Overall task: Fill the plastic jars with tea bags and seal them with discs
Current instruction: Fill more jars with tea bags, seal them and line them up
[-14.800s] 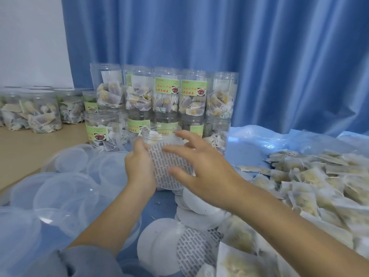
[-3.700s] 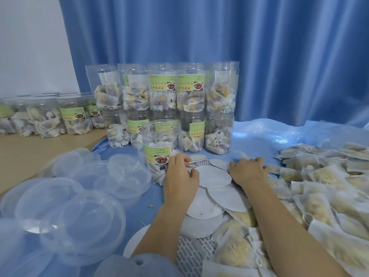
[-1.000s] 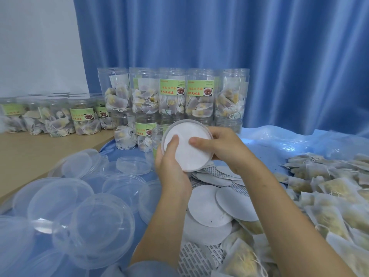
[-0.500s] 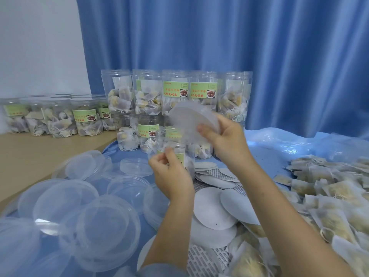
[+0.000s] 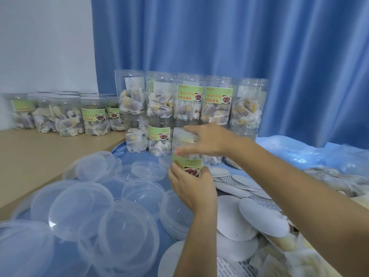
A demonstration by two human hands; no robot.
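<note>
We see the left hand (image 5: 191, 186) raised in front of the chest, forearm rising from the bottom edge, fingers and thumb wrapped around the lower part of a clear plastic jar (image 5: 186, 154) that stands upright with its green label facing us. The right hand (image 5: 207, 141) comes in from the lower right on an outstretched arm; its palm faces down over the jar's mouth, fingers spread and blurred. Whether anything is pressed under that palm we cannot tell, so we cannot say if it grips or only rests there.

Half a second ago the right hand held a white disc tilted above the jar; now the hand lies flat on the top and the disc no longer shows. The left hand's grip on the jar matches the earlier frame, though the jar sits a little further from us.

Just beyond both hands stand stacked jars (image 5: 189, 102) filled with tea bags, against a blue curtain (image 5: 239, 37). To the left of the left hand lie clear plastic lids (image 5: 127, 232) in a loose heap. Beneath the right forearm, loose white discs (image 5: 261, 216) overlap each other, and further to the right of that arm spreads a pile of tea bags (image 5: 339, 182).
</note>
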